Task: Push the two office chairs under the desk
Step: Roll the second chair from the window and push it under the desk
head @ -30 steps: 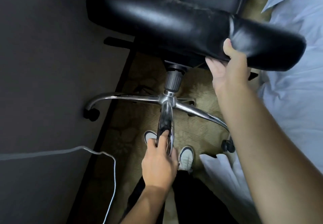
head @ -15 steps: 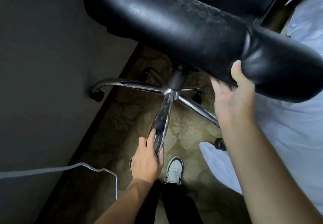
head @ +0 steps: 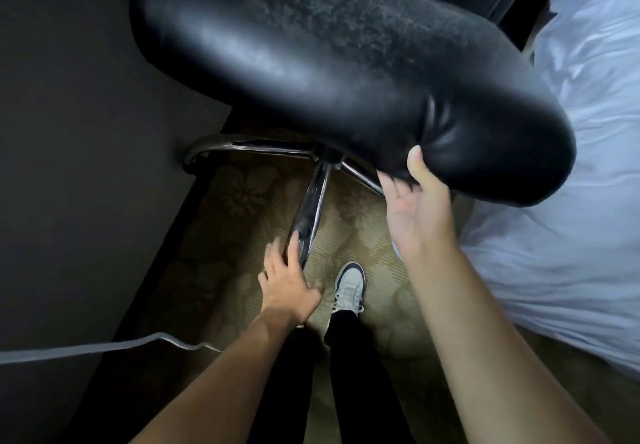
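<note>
One office chair (head: 329, 62) is gripped: right hand (head: 419, 208) clamped under its backrest, left hand (head: 289, 284) loosely on a chrome leg (head: 310, 208). Neither chair is seen pushed under the table yet.

Below you the floor is a tan carpet (head: 388, 308) with a faint floral pattern, dimly lit. To your left a flat dark grey surface (head: 76, 132) fills the view, edged by a dark strip along the carpet. A pale cable (head: 104, 346) trails across it low down. On your right, rumpled white bedding (head: 571, 235) lies bright.
</note>
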